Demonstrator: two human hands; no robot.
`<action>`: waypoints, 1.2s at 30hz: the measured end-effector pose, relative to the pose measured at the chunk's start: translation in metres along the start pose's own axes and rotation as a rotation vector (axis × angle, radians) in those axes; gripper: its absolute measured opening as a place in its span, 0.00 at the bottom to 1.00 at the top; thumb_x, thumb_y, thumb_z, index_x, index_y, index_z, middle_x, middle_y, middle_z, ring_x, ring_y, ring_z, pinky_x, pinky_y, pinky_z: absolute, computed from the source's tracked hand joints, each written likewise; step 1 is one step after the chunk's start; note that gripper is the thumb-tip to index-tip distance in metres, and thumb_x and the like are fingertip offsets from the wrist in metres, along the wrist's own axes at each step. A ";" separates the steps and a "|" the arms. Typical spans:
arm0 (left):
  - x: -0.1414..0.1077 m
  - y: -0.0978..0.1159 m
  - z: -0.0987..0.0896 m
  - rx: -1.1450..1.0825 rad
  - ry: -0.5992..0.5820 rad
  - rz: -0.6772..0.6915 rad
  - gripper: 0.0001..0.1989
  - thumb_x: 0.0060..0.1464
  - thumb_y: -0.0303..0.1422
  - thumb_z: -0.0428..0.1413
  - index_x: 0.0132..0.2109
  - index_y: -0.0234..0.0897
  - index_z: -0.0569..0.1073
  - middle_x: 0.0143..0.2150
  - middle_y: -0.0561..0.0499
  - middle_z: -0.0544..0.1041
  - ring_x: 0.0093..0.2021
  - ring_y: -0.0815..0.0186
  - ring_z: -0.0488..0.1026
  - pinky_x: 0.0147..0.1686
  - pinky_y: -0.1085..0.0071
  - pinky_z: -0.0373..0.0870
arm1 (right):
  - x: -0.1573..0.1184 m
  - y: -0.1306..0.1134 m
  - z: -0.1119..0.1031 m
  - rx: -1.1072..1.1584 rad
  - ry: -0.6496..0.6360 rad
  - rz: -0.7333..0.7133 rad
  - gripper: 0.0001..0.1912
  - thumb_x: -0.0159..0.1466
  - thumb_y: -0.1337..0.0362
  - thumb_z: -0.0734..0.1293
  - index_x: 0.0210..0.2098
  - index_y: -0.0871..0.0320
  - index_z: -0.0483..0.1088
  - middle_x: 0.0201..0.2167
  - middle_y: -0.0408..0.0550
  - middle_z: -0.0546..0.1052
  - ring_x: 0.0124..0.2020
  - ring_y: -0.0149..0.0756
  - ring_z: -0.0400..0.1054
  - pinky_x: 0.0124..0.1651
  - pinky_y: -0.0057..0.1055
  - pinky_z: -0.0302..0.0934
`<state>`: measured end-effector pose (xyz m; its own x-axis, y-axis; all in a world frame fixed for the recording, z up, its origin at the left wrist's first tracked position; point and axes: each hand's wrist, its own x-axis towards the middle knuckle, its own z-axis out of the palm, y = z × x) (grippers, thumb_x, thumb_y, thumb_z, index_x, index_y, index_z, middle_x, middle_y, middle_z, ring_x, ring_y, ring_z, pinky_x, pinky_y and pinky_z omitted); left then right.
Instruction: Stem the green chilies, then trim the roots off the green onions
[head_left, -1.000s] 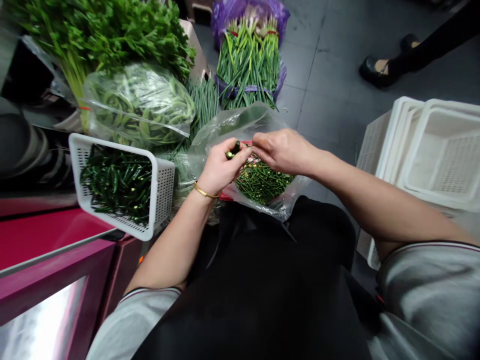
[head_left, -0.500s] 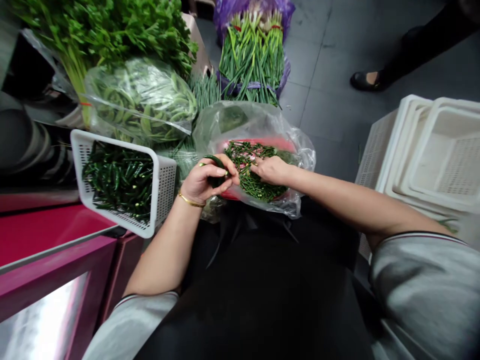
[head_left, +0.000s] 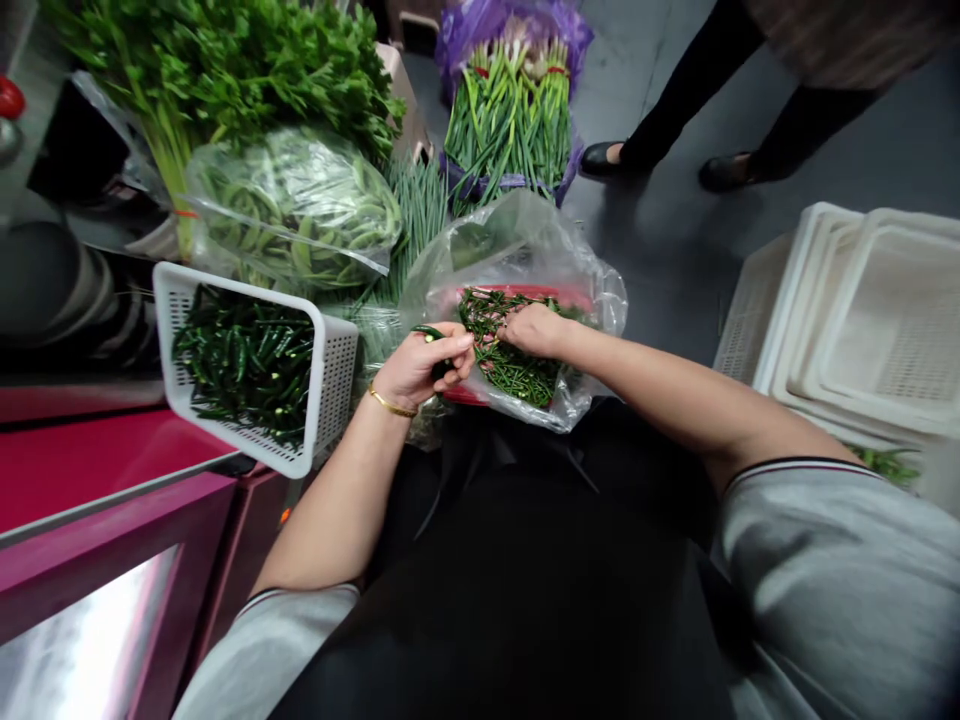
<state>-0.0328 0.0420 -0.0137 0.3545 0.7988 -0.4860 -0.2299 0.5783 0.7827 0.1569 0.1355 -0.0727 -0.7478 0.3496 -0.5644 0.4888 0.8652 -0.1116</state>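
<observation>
My left hand (head_left: 426, 362) is curled around green chili peppers (head_left: 429, 331), with thumb and forefinger pressed together near the bag's left side. My right hand (head_left: 534, 330) reaches into an open clear plastic bag (head_left: 517, 225), knuckles up and fingers bent down, their tips partly hidden. Thin green stems (head_left: 525, 378) fill the bag's bottom over a red lining (head_left: 469, 393). I cannot make out what the right fingers grip. To the left, a white perforated basket (head_left: 334, 375) holds many dark green chili peppers (head_left: 244, 360).
Behind the basket lie a bag of green pods (head_left: 300, 210) and leafy greens (head_left: 247, 70). Spring onions (head_left: 510, 120) in purple wrapping stand ahead. White baskets (head_left: 885, 300) are stacked at right. A person's legs (head_left: 690, 90) stand on the floor beyond.
My left thumb and forefinger have closed into a pinch. My right hand has shifted slightly, its fingers curling more. The other person has come further into view, now with both feet showing.
</observation>
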 end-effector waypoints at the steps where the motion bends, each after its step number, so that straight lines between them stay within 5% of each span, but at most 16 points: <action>1: 0.000 -0.001 -0.001 0.007 0.016 -0.006 0.24 0.41 0.48 0.64 0.23 0.35 0.63 0.19 0.54 0.68 0.14 0.77 0.57 0.12 0.79 0.48 | 0.001 0.005 -0.001 0.009 -0.015 0.005 0.17 0.66 0.70 0.57 0.45 0.64 0.75 0.41 0.61 0.79 0.41 0.42 0.73 0.38 0.31 0.60; 6: 0.007 -0.006 -0.002 0.265 0.024 -0.009 0.22 0.51 0.49 0.58 0.41 0.34 0.76 0.22 0.54 0.71 0.16 0.75 0.60 0.15 0.78 0.54 | -0.021 0.018 -0.005 0.058 0.080 0.121 0.20 0.69 0.61 0.56 0.48 0.66 0.74 0.41 0.64 0.79 0.38 0.45 0.74 0.38 0.33 0.61; 9: 0.016 -0.015 0.003 0.795 0.003 -0.029 0.19 0.53 0.42 0.57 0.47 0.35 0.79 0.30 0.47 0.78 0.27 0.67 0.73 0.27 0.74 0.68 | -0.021 -0.004 0.002 0.071 0.100 0.044 0.20 0.67 0.60 0.59 0.52 0.65 0.71 0.42 0.64 0.79 0.41 0.47 0.74 0.39 0.35 0.63; 12: 0.020 -0.026 0.005 1.406 -0.058 -0.249 0.15 0.50 0.33 0.58 0.44 0.33 0.80 0.40 0.37 0.81 0.40 0.54 0.78 0.39 0.66 0.72 | -0.007 -0.024 0.008 0.084 0.011 0.143 0.19 0.64 0.61 0.63 0.48 0.68 0.73 0.39 0.66 0.79 0.43 0.49 0.75 0.40 0.36 0.65; 14: 0.018 -0.031 0.001 1.614 -0.145 -0.378 0.15 0.49 0.32 0.57 0.43 0.32 0.80 0.43 0.33 0.80 0.44 0.50 0.78 0.41 0.63 0.72 | -0.004 -0.023 0.007 0.108 -0.039 0.205 0.18 0.62 0.60 0.65 0.44 0.68 0.75 0.39 0.66 0.79 0.43 0.49 0.75 0.40 0.35 0.65; 20: 0.007 -0.027 0.000 1.677 -0.211 -0.315 0.16 0.53 0.35 0.54 0.47 0.36 0.80 0.45 0.36 0.80 0.46 0.50 0.78 0.44 0.64 0.72 | -0.032 0.010 -0.012 0.208 -0.089 0.165 0.15 0.61 0.60 0.65 0.44 0.59 0.77 0.42 0.55 0.80 0.43 0.43 0.73 0.41 0.31 0.62; 24: 0.009 -0.024 0.008 1.671 -0.204 -0.311 0.19 0.54 0.39 0.55 0.48 0.32 0.79 0.45 0.31 0.80 0.47 0.48 0.78 0.45 0.62 0.73 | -0.026 -0.015 -0.013 0.163 0.122 0.198 0.17 0.67 0.63 0.58 0.47 0.62 0.75 0.47 0.60 0.77 0.45 0.44 0.73 0.41 0.33 0.63; 29: 0.010 -0.023 0.008 1.661 -0.239 -0.329 0.19 0.56 0.37 0.54 0.51 0.33 0.78 0.47 0.34 0.80 0.47 0.50 0.78 0.44 0.63 0.73 | 0.006 -0.041 0.003 0.108 0.057 0.191 0.18 0.65 0.70 0.59 0.53 0.66 0.70 0.42 0.64 0.78 0.45 0.47 0.74 0.42 0.35 0.65; 33: 0.010 -0.023 0.000 1.670 -0.238 -0.293 0.18 0.58 0.37 0.52 0.49 0.34 0.79 0.46 0.37 0.80 0.47 0.54 0.78 0.44 0.66 0.72 | 0.003 -0.022 0.006 0.193 0.021 0.151 0.15 0.64 0.65 0.63 0.48 0.63 0.72 0.43 0.59 0.79 0.46 0.45 0.73 0.42 0.32 0.63; 36: 0.013 -0.025 -0.009 1.643 -0.223 -0.224 0.17 0.57 0.37 0.52 0.46 0.34 0.81 0.43 0.38 0.81 0.44 0.54 0.78 0.43 0.66 0.72 | -0.009 -0.006 0.004 0.320 0.111 0.169 0.13 0.67 0.63 0.60 0.46 0.61 0.73 0.44 0.53 0.79 0.45 0.39 0.72 0.44 0.28 0.60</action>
<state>-0.0307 0.0391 -0.0434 0.3931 0.6087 -0.6892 0.9183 -0.2217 0.3279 0.1625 0.1260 -0.0704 -0.6802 0.5301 -0.5062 0.7120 0.6421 -0.2844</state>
